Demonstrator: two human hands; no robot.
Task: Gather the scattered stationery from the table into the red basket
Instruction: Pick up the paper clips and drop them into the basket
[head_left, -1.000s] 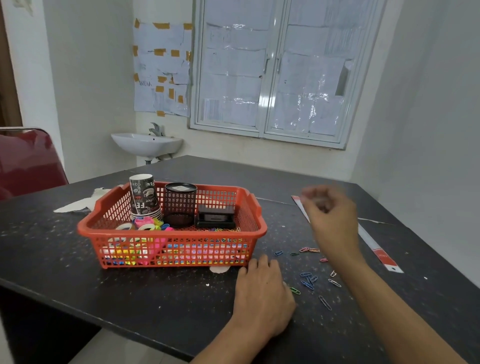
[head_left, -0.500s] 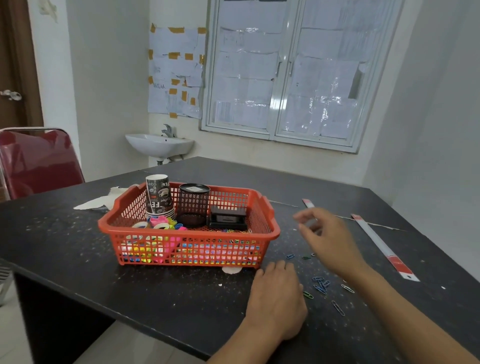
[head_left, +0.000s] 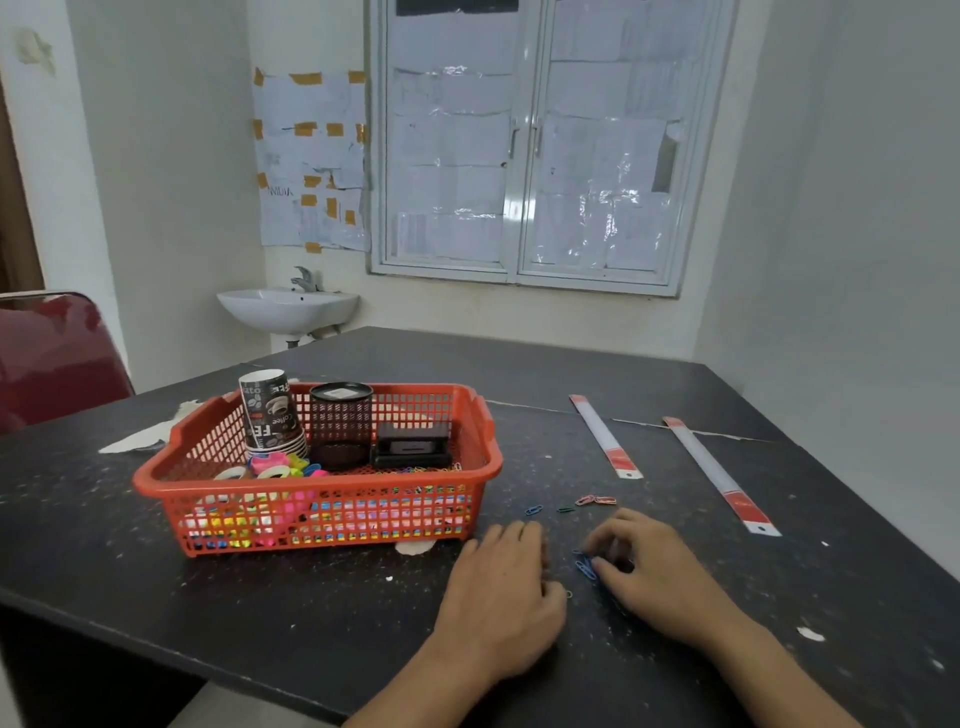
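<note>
Paper clips (head_left: 595, 500) lie on the black table (head_left: 156, 582) to the right of the red basket (head_left: 317, 480), and you can count only some of them. One blue and one green sit just off the basket's near right corner, and a pink pair lies a little farther right. A small cluster of blue paper clips (head_left: 586, 566) lies nearer you (too bunched to count). Your right hand (head_left: 654, 582) has its fingers curled down onto that cluster, pinching at it. Your left hand (head_left: 506, 592) lies palm down on the table between the cluster and the basket's near right corner, fingers relaxed, holding nothing.

Two rulers (head_left: 605, 436) lie well right of the basket, apart from each other, both running away from you. Inside the basket are one stack of paper cups (head_left: 270, 410), one black mesh pen holder (head_left: 340, 423) and one black boxy item (head_left: 413, 444), with tape rolls (head_left: 234, 473) at the left.

The basket sits not far from the table's near edge. Dark tabletop stretches behind it to the far edge, and also between its right wall and the first ruler.
</note>
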